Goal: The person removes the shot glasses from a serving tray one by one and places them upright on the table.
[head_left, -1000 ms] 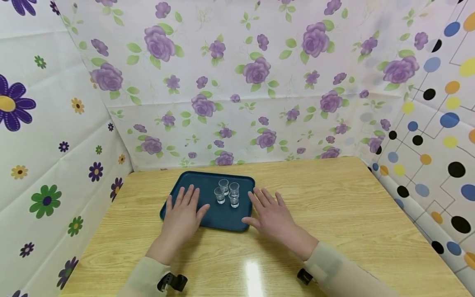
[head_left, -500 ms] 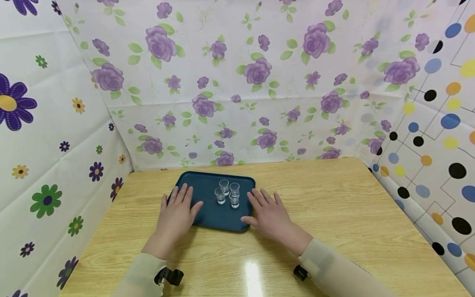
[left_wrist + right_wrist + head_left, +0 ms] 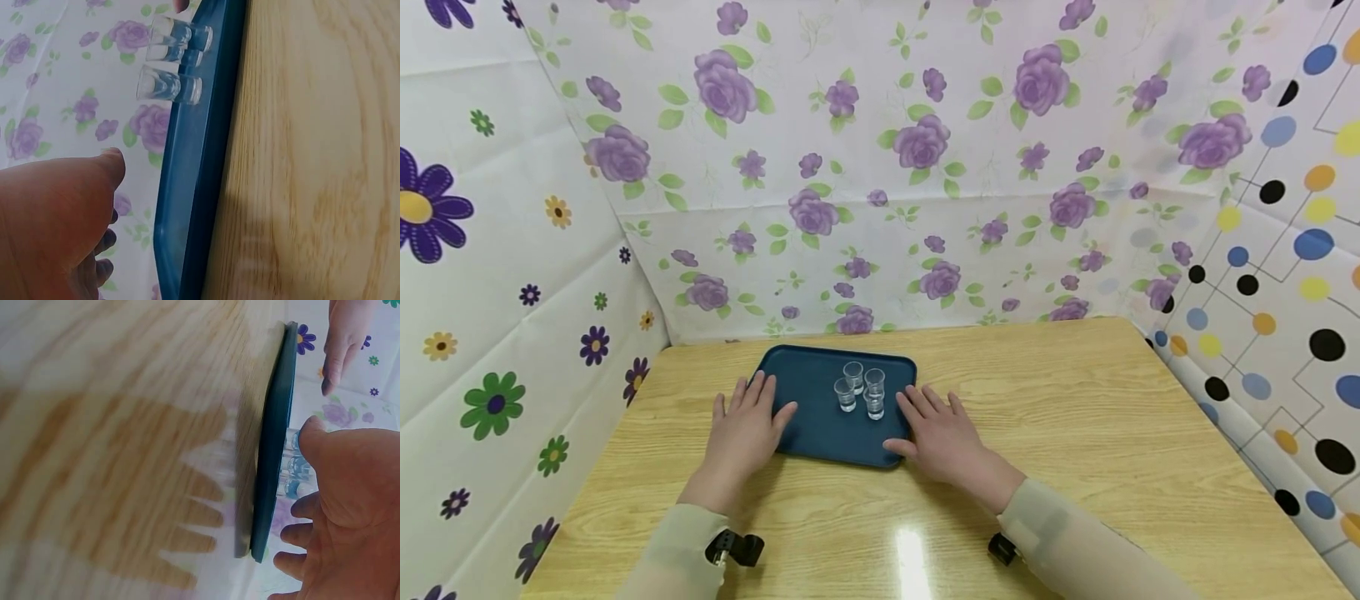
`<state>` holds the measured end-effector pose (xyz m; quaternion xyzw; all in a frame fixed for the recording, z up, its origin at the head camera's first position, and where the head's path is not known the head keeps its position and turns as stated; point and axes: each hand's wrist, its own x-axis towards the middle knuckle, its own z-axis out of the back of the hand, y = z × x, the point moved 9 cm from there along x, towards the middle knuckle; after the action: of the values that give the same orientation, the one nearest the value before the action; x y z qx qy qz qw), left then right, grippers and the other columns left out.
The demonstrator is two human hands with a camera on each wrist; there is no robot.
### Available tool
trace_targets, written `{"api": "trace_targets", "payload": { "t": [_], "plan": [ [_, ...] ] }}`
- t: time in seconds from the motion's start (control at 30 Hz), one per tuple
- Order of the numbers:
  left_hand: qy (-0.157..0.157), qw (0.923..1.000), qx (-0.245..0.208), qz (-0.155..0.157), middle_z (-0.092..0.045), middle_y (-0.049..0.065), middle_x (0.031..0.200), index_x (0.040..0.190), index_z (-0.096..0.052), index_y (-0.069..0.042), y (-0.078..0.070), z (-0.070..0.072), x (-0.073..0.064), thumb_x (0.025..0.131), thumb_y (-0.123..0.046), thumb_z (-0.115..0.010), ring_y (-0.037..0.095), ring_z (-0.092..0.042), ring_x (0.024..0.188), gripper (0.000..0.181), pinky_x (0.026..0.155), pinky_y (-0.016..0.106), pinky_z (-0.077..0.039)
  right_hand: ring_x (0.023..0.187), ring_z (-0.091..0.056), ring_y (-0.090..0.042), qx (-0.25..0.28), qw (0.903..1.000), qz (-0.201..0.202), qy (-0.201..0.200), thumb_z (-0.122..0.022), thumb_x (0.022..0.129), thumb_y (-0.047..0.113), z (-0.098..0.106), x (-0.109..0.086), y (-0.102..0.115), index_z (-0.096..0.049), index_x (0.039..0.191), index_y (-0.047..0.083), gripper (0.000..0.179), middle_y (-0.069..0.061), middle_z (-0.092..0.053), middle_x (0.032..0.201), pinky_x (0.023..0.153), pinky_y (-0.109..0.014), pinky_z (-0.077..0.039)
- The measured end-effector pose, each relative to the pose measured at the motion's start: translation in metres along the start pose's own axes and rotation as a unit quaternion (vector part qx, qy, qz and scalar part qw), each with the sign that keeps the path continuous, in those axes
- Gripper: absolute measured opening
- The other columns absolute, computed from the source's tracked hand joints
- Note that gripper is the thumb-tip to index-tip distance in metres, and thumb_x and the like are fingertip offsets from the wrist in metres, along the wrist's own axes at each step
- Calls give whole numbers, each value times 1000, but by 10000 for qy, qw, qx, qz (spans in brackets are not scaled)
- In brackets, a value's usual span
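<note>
A dark blue tray lies on the table, with several small clear shot glasses standing upright and close together, right of its middle. My left hand is spread over the tray's left edge, fingers straight and palm down. In the left wrist view its thumb side appears apart from the tray rim. By the right edge is my right hand, fingers extended, nearest to the glasses. The right wrist view shows that palm beside the tray; whether it touches, I cannot tell. Neither hand holds anything.
A light wooden table carries the tray. Behind it hangs a sheet with purple roses. Patterned sheets also close off the left and right sides. Each wrist wears a small black camera.
My left hand has shifted left, from over the tray toward its left edge. The right hand has moved slightly left. Tray and glasses stay in place.
</note>
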<state>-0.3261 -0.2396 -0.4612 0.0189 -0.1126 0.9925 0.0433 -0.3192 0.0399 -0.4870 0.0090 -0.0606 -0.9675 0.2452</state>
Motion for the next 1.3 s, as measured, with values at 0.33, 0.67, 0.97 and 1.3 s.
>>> {"api": "trace_targets", "payload": {
  "t": [0.33,0.67,0.97,1.3],
  "plan": [
    [168,9996,201,123,-22,29,178,172,-30,3,17,-5,3,119,-50,-44,53,-12,165,76,130,77,-5,166,-26,-38,-34,9998,-24,197,-48,110,70,-11,5,0,-36,174,13,87,-13,-30,180,133,-67,-22],
    [370,9989,123,242,-23,32,177,171,-31,5,28,-10,-5,119,-50,-45,56,-14,164,77,129,79,-9,165,-28,-37,-51,9995,-93,292,-50,109,70,-12,0,6,-44,171,11,86,-14,-32,179,134,-65,-24],
    [365,9988,188,256,-25,33,175,171,-31,6,30,-9,-5,119,-49,-47,57,-17,162,77,128,80,-11,166,-28,-36,-58,9995,-119,300,-50,109,70,-10,1,5,-44,169,7,88,-14,-31,179,134,-63,-24],
    [409,9983,117,386,-26,36,174,169,-34,7,34,-12,-10,118,-46,-50,58,-18,162,75,128,81,-11,165,-29,-36,-24,9992,-100,378,-53,108,70,-6,2,4,-44,170,6,89,-15,-32,179,134,-63,-24]
  ]
}}
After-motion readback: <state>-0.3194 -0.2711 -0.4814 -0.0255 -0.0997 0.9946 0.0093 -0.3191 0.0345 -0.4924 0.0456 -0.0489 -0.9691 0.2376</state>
